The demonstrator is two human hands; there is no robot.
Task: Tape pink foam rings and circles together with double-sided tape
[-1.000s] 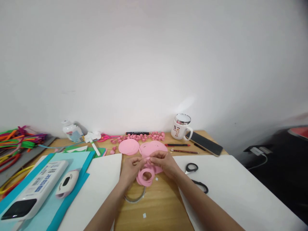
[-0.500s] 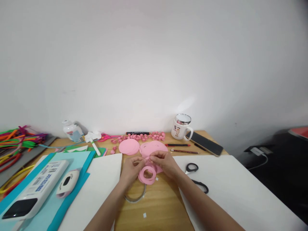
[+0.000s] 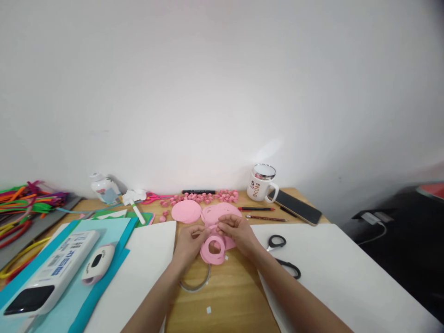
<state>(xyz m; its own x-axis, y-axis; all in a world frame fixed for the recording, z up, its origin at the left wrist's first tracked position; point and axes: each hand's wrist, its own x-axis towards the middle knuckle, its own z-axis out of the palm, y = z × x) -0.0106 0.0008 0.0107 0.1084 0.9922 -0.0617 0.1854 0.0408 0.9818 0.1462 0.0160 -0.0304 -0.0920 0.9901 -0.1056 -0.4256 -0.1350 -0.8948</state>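
Note:
A curled pink paper strip [image 3: 204, 253] hangs between my hands, its loops circling over the wooden table [image 3: 222, 296]. My left hand [image 3: 189, 243] pinches it on the left, thumb and forefinger together. From the right, my right hand [image 3: 240, 233] also has its fingertips closed on the strip, close to the left ones. The exact bit under the fingertips is too small to make out. Just beyond are a pink paper disc [image 3: 186, 211] and more pink paper rounds [image 3: 222, 212], partly covered by my right hand. A grey ring [image 3: 194, 290] lies below my left hand.
Small pink paper rolls [image 3: 208, 199] lie along the wall beside a black marker [image 3: 199, 192]. A mug [image 3: 258, 185], phone [image 3: 296, 208] and pencil [image 3: 265, 218] stand or lie to the right. Black-handled scissors [image 3: 291, 268] rest on white paper. At left are a bottle [image 3: 105, 189] and white devices [image 3: 55, 273].
The pink strip's loops have shifted up slightly and opened a little rounder. My right fingers have moved a touch upward; both hands stay pinched on the strip.

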